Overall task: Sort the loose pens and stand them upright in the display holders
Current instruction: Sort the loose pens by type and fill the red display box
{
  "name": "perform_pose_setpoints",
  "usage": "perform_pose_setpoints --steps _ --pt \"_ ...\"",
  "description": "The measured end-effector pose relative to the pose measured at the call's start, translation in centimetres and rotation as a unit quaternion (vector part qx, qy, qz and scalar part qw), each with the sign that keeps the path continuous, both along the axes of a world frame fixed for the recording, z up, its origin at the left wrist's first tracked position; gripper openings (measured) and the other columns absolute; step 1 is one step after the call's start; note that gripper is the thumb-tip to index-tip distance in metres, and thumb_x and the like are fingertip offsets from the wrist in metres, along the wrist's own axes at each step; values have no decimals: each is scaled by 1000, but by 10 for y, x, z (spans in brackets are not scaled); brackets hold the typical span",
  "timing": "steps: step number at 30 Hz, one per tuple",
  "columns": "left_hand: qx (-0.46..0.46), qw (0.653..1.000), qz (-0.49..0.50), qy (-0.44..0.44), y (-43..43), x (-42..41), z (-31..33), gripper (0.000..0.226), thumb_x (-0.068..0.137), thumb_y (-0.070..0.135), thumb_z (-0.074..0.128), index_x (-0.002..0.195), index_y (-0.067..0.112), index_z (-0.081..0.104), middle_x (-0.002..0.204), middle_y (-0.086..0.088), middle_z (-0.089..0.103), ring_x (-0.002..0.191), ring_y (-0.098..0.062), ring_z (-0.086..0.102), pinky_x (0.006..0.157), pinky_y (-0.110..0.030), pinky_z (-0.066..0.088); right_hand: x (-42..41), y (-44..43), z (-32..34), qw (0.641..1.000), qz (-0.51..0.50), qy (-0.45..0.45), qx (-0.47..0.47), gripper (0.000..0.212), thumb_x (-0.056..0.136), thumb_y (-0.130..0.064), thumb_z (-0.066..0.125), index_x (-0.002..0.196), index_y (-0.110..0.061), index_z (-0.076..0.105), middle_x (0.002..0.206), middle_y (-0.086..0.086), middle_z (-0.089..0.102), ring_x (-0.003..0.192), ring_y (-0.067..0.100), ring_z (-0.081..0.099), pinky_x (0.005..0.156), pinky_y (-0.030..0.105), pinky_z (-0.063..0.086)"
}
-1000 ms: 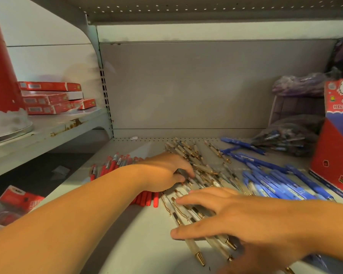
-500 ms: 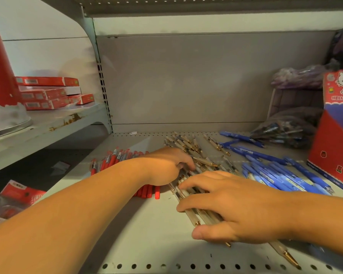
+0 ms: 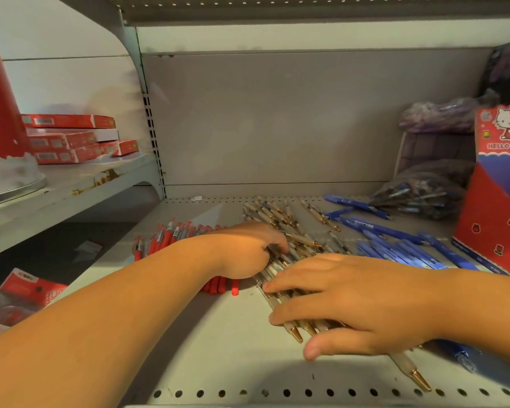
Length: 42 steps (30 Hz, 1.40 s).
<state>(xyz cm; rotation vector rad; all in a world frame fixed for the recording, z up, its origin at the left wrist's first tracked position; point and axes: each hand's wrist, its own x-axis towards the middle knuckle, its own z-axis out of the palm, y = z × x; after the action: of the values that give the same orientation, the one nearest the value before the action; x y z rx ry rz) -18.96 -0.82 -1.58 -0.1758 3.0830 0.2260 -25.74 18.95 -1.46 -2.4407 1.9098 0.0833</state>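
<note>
Both hands work the middle heap of gold-tipped pens point(image 3: 277, 213), which lies on the shelf point(image 3: 218, 348) between the red pens point(image 3: 171, 237) at left and the blue pens point(image 3: 395, 248) at right. The right hand point(image 3: 365, 304) lies flat, fingers spread, pressing the near ends. Close by, the left hand point(image 3: 245, 248) curls over the bundle's far part; whether it actually grips any is hidden. Best to square the pens parallel, tips facing one way, before lifting them towards the red display holder point(image 3: 495, 219) at far right.
</note>
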Motion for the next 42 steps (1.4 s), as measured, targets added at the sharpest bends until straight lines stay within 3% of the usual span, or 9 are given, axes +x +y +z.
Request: perform_pose_setpoints --steps 3,9,16,22,28,32,35,38,42 --pt "6 1000 -2 2 1 -1 0 54 94 -2 41 138 27 53 142 -2 50 125 -18 48 104 -36 43 -5 -8 -6 998 -19 46 -27 47 99 -64 32 141 -43 38 153 -16 27 137 2 22 108 19 17" --pt "30 999 -13 13 0 -3 -2 46 95 3 46 134 28 55 136 1 54 118 -15 51 99 -31 45 0 -17 -6 995 -76 52 -32 47 98 -64 34 142 -46 35 146 -17 30 133 5 27 110 31 30" --pt "57 997 -11 46 -3 -4 -2 40 100 27 44 139 34 49 145 5 47 126 -12 44 98 -28 38 -22 10 6 996 -67 -37 38 83 77 -77 56 144 -65 9 155 -34 -2 146 -2 -4 115 35 14" --pt "59 996 -63 27 9 -2 -4 41 106 31 36 146 29 41 147 3 46 127 -8 42 100 -25 34 -35 10 1 985 -133 -69 91 76 79 -79 53 136 -76 3 151 -42 -13 142 -10 -8 117 33 9" --pt "97 994 -38 22 12 -2 -1 36 103 24 37 136 24 51 133 -2 55 115 -14 50 99 -33 42 -25 -10 -2 989 -146 6 21 64 85 -79 39 142 -63 14 154 -25 15 140 6 23 112 38 34" --pt "107 994 -29 14 12 0 4 30 99 23 42 126 22 53 120 -2 58 107 -19 54 94 -41 46 -25 -19 -4 987 -160 23 15 68 88 -75 38 148 -55 14 158 -17 18 140 10 28 112 38 36" --pt "105 993 -40 23 8 4 5 25 102 33 41 124 26 52 121 5 54 110 -14 51 96 -35 43 -30 -14 3 989 -139 -48 19 67 86 -73 49 145 -57 24 155 -25 21 139 0 27 114 34 33" --pt "100 992 -60 39 8 8 1 50 100 53 41 145 33 38 148 7 43 132 -10 41 110 -33 35 -45 2 19 975 -162 -151 18 47 84 -70 54 129 -63 44 147 -40 25 136 -13 26 116 30 28" --pt "128 986 -110 13 26 7 -4 67 87 71 50 146 46 28 147 17 44 129 -7 48 107 -31 42 -69 17 38 957 -232 -176 10 34 86 -41 53 116 -57 57 125 -29 58 116 -10 54 102 31 48"
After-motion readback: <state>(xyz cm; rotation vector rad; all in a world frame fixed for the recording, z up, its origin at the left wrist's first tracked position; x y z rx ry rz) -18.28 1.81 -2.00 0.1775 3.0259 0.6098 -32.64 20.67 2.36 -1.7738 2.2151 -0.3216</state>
